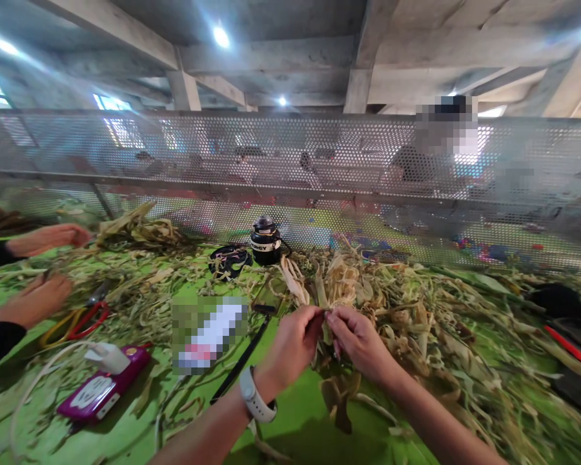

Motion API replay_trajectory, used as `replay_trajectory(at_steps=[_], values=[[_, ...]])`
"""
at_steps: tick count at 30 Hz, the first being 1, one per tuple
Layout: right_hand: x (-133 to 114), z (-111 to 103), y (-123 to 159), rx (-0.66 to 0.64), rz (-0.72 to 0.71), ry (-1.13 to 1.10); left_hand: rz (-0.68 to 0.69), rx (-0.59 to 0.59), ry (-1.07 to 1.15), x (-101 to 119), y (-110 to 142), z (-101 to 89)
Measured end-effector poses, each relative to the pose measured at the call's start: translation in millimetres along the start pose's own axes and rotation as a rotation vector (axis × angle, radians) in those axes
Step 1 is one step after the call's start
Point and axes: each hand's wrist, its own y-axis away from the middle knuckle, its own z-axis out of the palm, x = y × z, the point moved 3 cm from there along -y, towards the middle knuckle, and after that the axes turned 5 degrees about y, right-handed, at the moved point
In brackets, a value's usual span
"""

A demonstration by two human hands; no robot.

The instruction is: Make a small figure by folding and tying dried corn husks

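In the middle foreground, my left hand (295, 336), with a pale watch (257, 395) on its wrist, is closed in a pinch. My right hand (358, 339) pinches right beside it, the fingertips of both hands meeting. Between them is a pale, dry leaf strip (327, 334); its exact grip points are partly hidden by the fingers. Just beyond my hands stands a heap of dried, husk-like leaves (343, 281). Below them a curled brown leaf (339, 397) shows over the green tabletop (310, 420).
At left are a co-worker's hands (48, 239), scissors (90, 320) with red and yellow handles, and a purple power strip (104, 381) with a charger. A black jar (265, 242) stands by the perforated metal screen (281, 155). Leaf scraps (445, 349) cover the right side.
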Motion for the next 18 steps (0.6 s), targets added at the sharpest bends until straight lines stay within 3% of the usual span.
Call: replay_trajectory(at_steps=[8, 14, 18], values=[[-1.3, 2.5, 6.9, -0.058, -0.035, 0.045, -0.002, 0.017, -0.085, 4.1, 2.8, 2.6], [-3.8, 4.8, 7.7, -0.108, 0.082, -0.024, -0.025, 0.073, -0.062, 3.9, 2.5, -0.4], [-5.9, -0.2, 5.2, -0.012, 0.031, 0.133, 0.0, 0.103, -0.032, 5.6, 1.8, -1.2]])
